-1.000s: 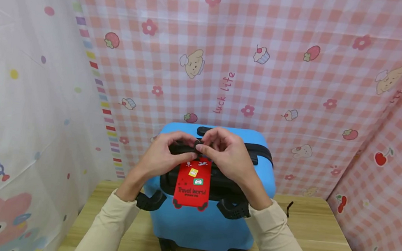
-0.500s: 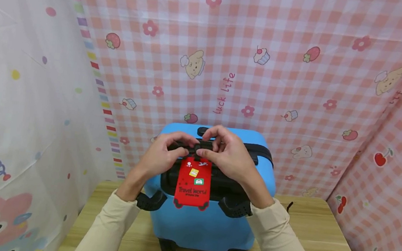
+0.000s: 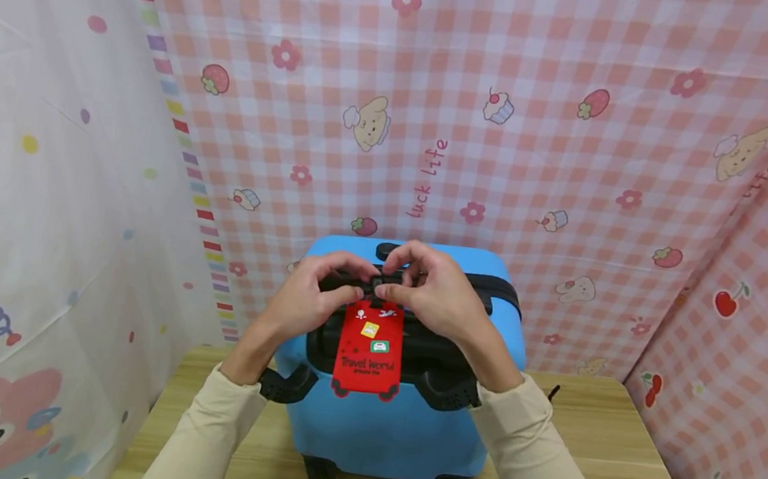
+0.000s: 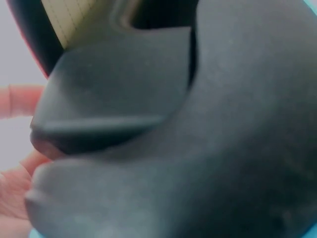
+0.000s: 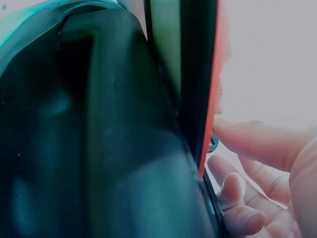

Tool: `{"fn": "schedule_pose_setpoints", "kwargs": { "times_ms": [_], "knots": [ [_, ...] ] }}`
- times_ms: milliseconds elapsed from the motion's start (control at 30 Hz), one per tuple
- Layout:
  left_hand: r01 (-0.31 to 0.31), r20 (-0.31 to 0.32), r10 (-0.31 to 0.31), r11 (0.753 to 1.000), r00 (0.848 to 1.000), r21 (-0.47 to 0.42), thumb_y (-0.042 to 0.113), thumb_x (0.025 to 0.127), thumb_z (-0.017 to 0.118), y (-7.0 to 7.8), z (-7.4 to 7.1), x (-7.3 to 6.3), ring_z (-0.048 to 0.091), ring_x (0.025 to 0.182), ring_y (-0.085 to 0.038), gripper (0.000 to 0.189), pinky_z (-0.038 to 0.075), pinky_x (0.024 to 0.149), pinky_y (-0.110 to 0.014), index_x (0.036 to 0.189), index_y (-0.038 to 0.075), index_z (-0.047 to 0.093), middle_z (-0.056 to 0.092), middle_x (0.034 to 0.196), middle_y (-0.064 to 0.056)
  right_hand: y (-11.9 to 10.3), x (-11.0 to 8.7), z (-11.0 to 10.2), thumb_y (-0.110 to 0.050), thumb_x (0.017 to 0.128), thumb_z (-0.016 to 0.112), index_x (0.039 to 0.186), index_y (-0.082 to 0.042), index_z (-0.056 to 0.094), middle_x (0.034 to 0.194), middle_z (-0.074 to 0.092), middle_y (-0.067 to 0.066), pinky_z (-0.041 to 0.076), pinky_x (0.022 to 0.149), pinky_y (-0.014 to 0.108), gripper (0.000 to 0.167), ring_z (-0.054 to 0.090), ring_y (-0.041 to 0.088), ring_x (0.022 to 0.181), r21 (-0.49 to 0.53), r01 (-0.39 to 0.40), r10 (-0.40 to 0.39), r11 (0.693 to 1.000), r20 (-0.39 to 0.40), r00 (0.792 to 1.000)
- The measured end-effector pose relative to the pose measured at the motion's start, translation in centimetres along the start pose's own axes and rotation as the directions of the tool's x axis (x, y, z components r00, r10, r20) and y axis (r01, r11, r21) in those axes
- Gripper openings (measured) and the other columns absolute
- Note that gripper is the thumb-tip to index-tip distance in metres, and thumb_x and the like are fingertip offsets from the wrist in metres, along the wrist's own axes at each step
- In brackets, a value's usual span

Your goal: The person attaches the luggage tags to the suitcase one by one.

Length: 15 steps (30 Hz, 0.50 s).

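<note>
Where the black handle (image 3: 492, 290) crosses the top of the suitcase (image 3: 391, 430), both hands meet over the strap (image 3: 382, 280) of the red tag (image 3: 370, 348). Left hand (image 3: 309, 302) has its fingers curled, thumb and forefinger pinching the black strap at the handle. Right hand (image 3: 437, 297) is likewise curled, its fingertips pinching the same strap from the other side, the two hands almost touching. Tag is a flat, rounded rectangle of matte rubbery material, printed with small stickers and white lettering; it hangs upright against the dark recessed panel below the handle. Suitcase is a smooth, hard blue shell with rounded corners, standing upright on black wheels on a wood-grain table (image 3: 615, 455). Checked pink cloth (image 3: 576, 174) with cartoon prints hangs behind it. Right wrist view shows a thin red tag edge (image 5: 212, 124) beside curled fingers (image 5: 242, 213); left wrist view is blurred dark plastic.
</note>
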State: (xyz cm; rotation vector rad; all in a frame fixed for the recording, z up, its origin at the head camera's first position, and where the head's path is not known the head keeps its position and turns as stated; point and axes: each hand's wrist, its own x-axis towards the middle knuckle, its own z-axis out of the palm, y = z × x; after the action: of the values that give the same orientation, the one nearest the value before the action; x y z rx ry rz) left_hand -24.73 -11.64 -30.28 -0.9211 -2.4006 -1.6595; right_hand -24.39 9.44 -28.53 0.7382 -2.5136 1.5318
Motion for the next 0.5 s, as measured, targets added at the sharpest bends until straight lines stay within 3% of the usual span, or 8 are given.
{"fn": "schedule_pose_setpoints", "kwargs": {
  "times_ms": [500],
  "knots": [
    [0.01,-0.008,-0.01,0.999,1.0,0.032,0.008,0.088,0.071,-0.04,0.16,-0.12,0.064,0.097,-0.022,0.027,0.056,0.085,-0.035,0.116,0.008,0.068,0.069,0.11,-0.008,-0.01,0.07,0.06,-0.01,0.089,0.073,0.095,-0.009,0.064,0.067,0.051,0.006,0.039,0.052,0.03,0.011,0.048,0.022,0.06,-0.002,0.029,-0.029,1.0,0.007,1.0]
  ]
}}
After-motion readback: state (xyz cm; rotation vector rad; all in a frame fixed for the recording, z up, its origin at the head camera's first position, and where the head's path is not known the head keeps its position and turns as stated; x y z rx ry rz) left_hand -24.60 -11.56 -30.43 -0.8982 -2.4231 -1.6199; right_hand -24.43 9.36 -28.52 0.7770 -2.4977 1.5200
